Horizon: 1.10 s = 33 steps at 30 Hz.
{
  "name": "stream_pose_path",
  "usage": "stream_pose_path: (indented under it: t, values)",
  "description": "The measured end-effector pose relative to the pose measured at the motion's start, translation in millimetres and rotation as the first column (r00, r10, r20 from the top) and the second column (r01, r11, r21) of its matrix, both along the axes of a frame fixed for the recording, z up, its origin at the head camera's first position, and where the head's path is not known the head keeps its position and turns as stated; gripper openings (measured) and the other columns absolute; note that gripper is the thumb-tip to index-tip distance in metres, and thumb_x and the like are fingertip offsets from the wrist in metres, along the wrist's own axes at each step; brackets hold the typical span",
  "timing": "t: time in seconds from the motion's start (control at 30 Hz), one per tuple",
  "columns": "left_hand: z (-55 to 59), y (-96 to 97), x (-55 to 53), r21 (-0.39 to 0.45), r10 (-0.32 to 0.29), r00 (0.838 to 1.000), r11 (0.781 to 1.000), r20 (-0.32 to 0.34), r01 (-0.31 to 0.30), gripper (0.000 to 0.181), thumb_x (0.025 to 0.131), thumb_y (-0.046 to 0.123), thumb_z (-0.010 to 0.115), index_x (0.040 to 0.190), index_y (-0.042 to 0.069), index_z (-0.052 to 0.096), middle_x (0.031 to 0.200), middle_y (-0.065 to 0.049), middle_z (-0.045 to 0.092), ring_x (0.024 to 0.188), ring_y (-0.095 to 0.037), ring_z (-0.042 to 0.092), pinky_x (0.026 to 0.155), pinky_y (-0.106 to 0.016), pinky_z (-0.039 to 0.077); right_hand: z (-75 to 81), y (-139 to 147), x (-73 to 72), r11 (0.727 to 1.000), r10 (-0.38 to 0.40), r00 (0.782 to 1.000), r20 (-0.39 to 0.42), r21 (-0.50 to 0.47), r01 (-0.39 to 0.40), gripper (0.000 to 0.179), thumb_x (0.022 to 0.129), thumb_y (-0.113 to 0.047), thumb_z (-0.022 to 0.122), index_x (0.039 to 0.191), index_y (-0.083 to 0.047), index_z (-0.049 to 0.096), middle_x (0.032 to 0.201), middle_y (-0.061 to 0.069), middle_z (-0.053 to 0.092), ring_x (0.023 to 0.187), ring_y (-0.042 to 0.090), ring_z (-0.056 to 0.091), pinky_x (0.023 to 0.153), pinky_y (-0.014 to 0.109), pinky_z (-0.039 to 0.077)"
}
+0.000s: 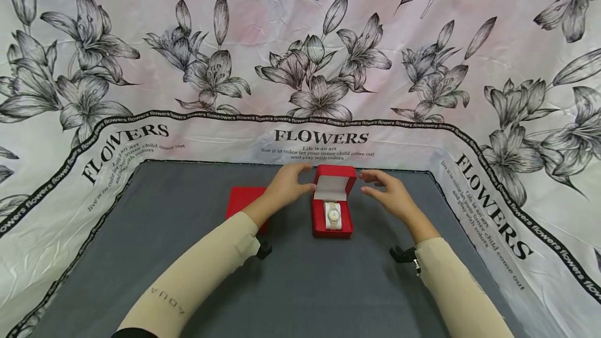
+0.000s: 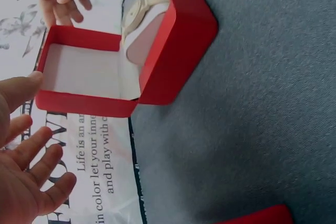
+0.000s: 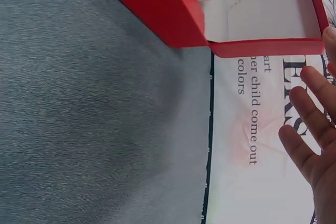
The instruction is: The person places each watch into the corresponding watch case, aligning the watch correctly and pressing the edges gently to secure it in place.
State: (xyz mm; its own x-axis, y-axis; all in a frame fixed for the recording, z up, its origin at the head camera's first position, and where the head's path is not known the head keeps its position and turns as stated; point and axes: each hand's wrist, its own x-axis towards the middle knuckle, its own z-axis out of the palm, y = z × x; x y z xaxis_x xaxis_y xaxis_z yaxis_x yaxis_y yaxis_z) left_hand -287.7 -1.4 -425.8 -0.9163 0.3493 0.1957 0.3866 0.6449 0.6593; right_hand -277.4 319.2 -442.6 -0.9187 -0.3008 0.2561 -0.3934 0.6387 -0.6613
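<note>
A red watch box (image 1: 332, 234) stands on the grey surface with its lid (image 1: 334, 170) raised, showing a white lining. Inside, a wristwatch (image 1: 334, 216) with a pale strap is wrapped round a white cushion (image 2: 145, 41). My left hand (image 1: 287, 185) is at the lid's left side, fingers spread; in the left wrist view its thumb (image 2: 21, 88) is at the lid's edge, though contact is hard to tell. My right hand (image 1: 388, 193) hovers off the lid's right side with fingers apart, holding nothing; the right wrist view cuts off part of it.
A flat red piece (image 1: 241, 201) lies left of the box, partly behind my left forearm. Behind the grey tabletop (image 1: 324, 286) hangs a white cloth (image 1: 244, 82) printed with flowers and lettering, which also lines both sides.
</note>
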Motion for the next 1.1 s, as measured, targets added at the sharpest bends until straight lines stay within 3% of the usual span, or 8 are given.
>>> stream_pose_path:
  t: [0.37,0.6,0.9,1.1]
  values:
    - [3.7,4.6,-16.4,-0.016,-0.017,1.0,1.0,0.008,0.017,0.06,0.091,0.03,0.079,0.146,0.015,0.057,0.142,-0.006,0.062,0.133,-0.028,0.056,0.109,-0.047,0.045,10.6,-4.8,-20.1,0.999,0.023,0.997,0.068,0.036,-0.026,0.056,0.096,-0.03,0.073,0.148,-0.02,0.055,0.144,0.005,0.06,0.132,0.03,0.054,0.112,0.056,0.039]
    - [-0.6,10.8,-26.6,-0.044,-0.045,0.999,0.998,-0.028,0.044,0.056,0.093,0.029,0.078,0.143,0.013,0.059,0.136,-0.008,0.067,0.13,-0.026,0.059,0.109,-0.044,0.046,12.2,-8.0,-30.2,0.998,0.038,0.994,0.105,0.042,-0.043,0.056,0.098,-0.028,0.072,0.15,-0.018,0.053,0.145,0.009,0.059,0.132,0.032,0.053,0.111,0.057,0.039]
    - [-5.7,10.2,-29.1,-0.063,-0.052,0.999,0.997,-0.011,0.051,0.052,0.094,0.031,0.076,0.142,0.017,0.061,0.129,-0.002,0.071,0.125,-0.021,0.063,0.106,-0.044,0.049,8.9,-12.6,-33.4,0.998,0.049,0.988,0.144,0.02,-0.053,0.053,0.098,-0.034,0.071,0.146,-0.018,0.057,0.138,0.011,0.063,0.129,0.036,0.055,0.107,0.057,0.043]
    - [-3.2,12.2,-31.3,-0.06,-0.087,0.995,0.995,-0.039,0.084,0.049,0.096,0.035,0.073,0.141,0.019,0.062,0.126,-0.003,0.072,0.123,-0.021,0.064,0.103,-0.045,0.05,14.6,-10.7,-31.8,0.999,0.024,0.987,0.157,0.034,-0.03,0.05,0.099,-0.036,0.069,0.145,-0.021,0.058,0.136,0.01,0.064,0.127,0.039,0.055,0.103,0.057,0.046]
